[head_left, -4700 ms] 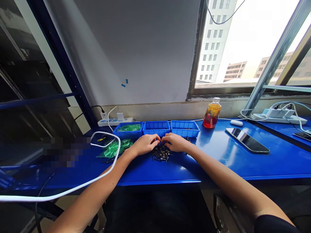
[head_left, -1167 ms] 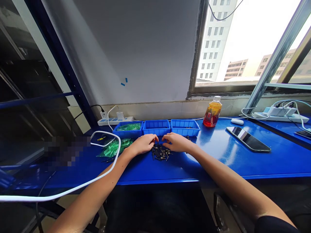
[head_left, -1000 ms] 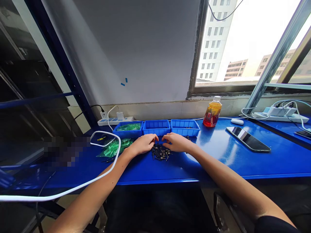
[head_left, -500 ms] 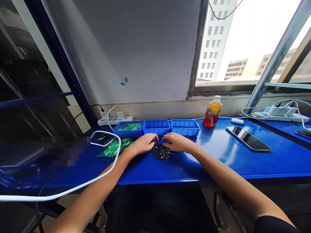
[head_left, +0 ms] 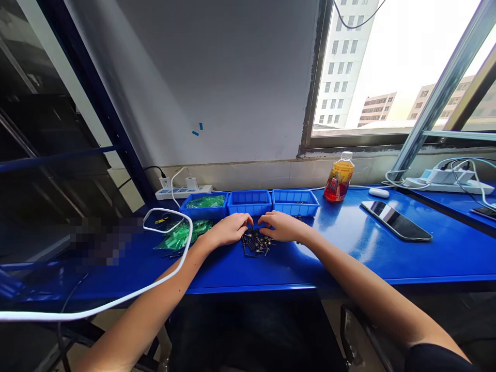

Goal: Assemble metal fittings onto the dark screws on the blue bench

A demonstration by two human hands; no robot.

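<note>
A loose pile of small dark screws (head_left: 256,245), some with silvery parts, lies on the blue table between my hands. My left hand (head_left: 231,229) rests at the pile's left edge, fingers bent and drawn together over the screws. From the other side my right hand (head_left: 282,226) reaches in, its fingers curled down with the tips close to the left hand's. Whatever is between either hand's fingertips is too small to make out. Just behind the hands stand three blue bins: a left bin (head_left: 188,211) with green bags, a middle bin (head_left: 250,208) and a right bin (head_left: 296,210) with a few small parts.
Green plastic bags (head_left: 182,236) lie left of my left forearm. A white cable (head_left: 189,243) loops across that arm. A drink bottle (head_left: 339,178), a phone (head_left: 396,220) and a white case (head_left: 378,192) are on the right. Power strips (head_left: 160,195) sit near the wall.
Both hands keep almost the same place over the pile. A few screws at its near edge have shifted slightly.
</note>
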